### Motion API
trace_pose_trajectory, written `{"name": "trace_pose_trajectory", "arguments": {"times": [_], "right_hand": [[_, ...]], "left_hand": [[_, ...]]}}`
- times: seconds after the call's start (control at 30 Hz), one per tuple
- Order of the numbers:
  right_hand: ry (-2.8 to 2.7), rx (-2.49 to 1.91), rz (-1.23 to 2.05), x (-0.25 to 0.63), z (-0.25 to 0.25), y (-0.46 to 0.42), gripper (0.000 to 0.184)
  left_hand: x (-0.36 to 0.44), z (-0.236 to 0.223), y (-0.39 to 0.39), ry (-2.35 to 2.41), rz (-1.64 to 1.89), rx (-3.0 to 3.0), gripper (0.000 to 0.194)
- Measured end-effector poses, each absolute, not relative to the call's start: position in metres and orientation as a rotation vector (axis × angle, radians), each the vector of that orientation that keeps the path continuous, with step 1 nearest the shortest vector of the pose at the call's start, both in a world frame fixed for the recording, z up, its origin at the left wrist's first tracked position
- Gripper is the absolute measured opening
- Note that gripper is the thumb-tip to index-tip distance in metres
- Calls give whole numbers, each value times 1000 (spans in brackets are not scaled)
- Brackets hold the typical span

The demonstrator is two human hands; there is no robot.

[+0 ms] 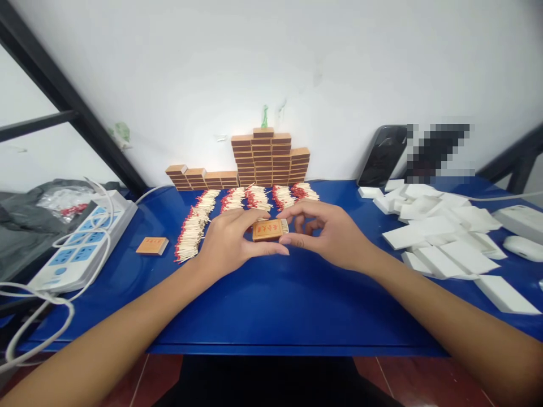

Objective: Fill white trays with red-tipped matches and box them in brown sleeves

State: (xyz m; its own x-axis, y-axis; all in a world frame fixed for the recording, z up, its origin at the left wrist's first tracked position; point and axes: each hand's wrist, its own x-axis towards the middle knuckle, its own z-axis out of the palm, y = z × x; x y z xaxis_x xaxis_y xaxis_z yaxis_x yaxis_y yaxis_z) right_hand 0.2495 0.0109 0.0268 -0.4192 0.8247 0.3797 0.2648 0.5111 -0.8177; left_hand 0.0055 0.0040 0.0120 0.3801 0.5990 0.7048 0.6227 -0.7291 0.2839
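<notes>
A small orange matchbox [268, 230] is held above the blue table, its white tray slid partly out on the right with matchsticks showing inside. My left hand [235, 234] grips the sleeve between thumb and fingers. At the open end is my right hand [324, 229], its thumb and forefinger curved around the tray's edge; whether they press on it I cannot tell exactly. Behind the hands lie several rows of loose red-headed matches [195, 226]. Left of them a single matchbox [151, 246] lies flat.
Stacked matchboxes [271, 158] stand against the wall. On the right is a heap of white matchbox trays [441, 229], with a phone [382, 155] leaning behind. A power strip [85, 243] with looping white cables and a grey bag [25, 212] occupy the left. The blue table's [297, 316] front edge is near me.
</notes>
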Motion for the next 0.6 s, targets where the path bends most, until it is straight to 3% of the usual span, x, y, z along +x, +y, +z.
{"name": "trace_pose_trajectory", "arguments": {"times": [0.17, 0.33, 0.6], "right_hand": [[-1762, -932, 853, 253, 28, 17, 48], [-1704, -961, 874, 240, 18, 5, 47], [-1949, -865, 952, 229, 13, -11, 75]], "left_hand": [[4, 20, 2, -1416, -1457, -2788, 46], [8, 20, 2, -1618, -1752, -2682, 45], [1, 16, 10, -1628, -1733, -2598, 43]]}}
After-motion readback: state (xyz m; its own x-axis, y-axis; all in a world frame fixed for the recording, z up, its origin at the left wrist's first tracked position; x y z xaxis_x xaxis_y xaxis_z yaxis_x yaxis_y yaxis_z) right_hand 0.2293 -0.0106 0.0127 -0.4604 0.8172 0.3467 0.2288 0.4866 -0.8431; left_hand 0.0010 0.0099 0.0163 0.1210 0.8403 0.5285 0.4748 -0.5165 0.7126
